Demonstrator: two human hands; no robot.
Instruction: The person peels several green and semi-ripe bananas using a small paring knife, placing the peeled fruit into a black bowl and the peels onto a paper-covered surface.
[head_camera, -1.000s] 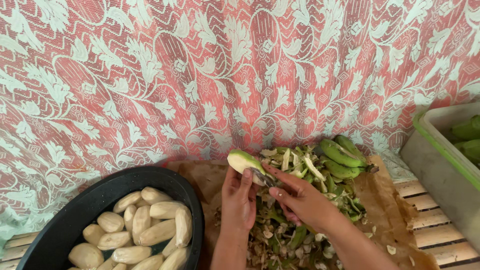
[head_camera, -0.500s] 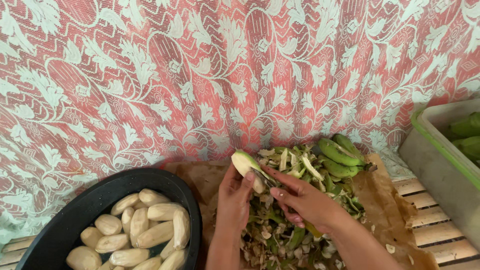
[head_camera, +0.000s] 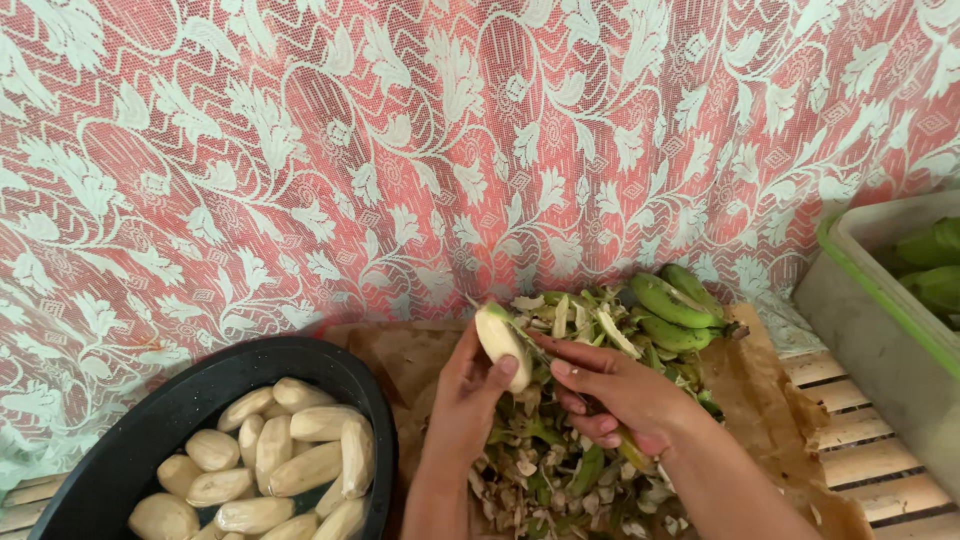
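Far left: black basin (head_camera: 120, 450) at your lower left, holding peeled, pale bananas (head_camera: 290, 450) lying in a loose heap; some water seems to sit under them, though I cannot tell for sure.

Just right of the basin: brown paper (head_camera: 400, 360) spread over the slatted wooden table (head_camera: 860, 430).

Centre: your left hand (head_camera: 470, 395) is closed around a half-peeled banana (head_camera: 500, 335), thumb pressed on its pale flesh, tip pointing up and away from you. The banana is held in the air above the paper, just over the near edge of the peel pile. A strip of green skin clings to its right side.

Right of it: your right hand (head_camera: 620, 390) touches the banana with its fingertips at that green strip. The hand is curled shut on a yellowish handle, probably a knife (head_camera: 630, 450); the blade is hidden, so I cannot tell where it lies.

Under and around both hands: peel pile (head_camera: 540, 460), green and cream scraps, covering the middle of the paper.

Behind the pile, upper right: unpeeled green bananas (head_camera: 670, 300), a small cluster resting on the paper.

Far right: grey tub (head_camera: 870, 300) with a green rim, standing on the table, more green bananas inside it, partly cut off by the frame edge.

Backdrop: red and white floral cloth (head_camera: 400, 150) hanging behind everything.
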